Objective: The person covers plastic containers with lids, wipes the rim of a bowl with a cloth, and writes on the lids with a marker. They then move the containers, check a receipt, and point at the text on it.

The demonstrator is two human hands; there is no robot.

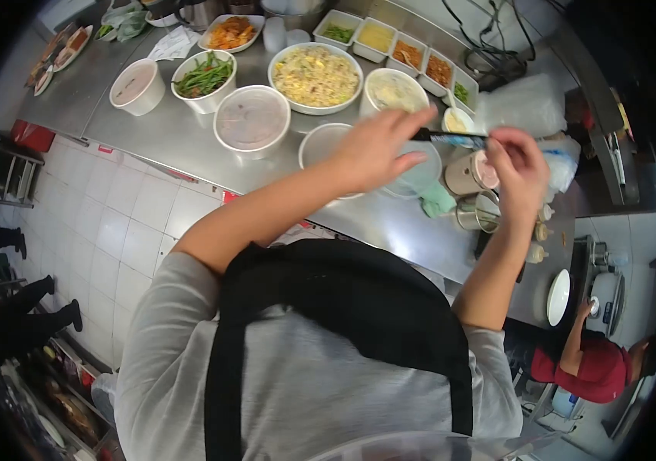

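My right hand point(520, 165) pinches one end of a pen-like marker point(458, 140) with a dark end and a blue patterned middle. The marker lies level above the counter, its dark end pointing at my left hand point(378, 154). That hand is slightly blurred, its fingers and thumb spread apart. Under it are a white-rimmed round bowl point(320, 142) and a clear round lid point(418, 175), both partly hidden. Just beyond the fingers stands a white tub of pale food point(395, 91). A lidded tub point(252, 121) sits to the left.
On the steel counter point(182, 161) stand a bowl of fried rice point(316, 75), a tub of green beans point(203, 77), another lidded tub point(137, 86) and several topping trays point(374, 38). A metal pot point(478, 211) and green cloth point(437, 200) lie right. A person in red point(593, 369) works at far right.
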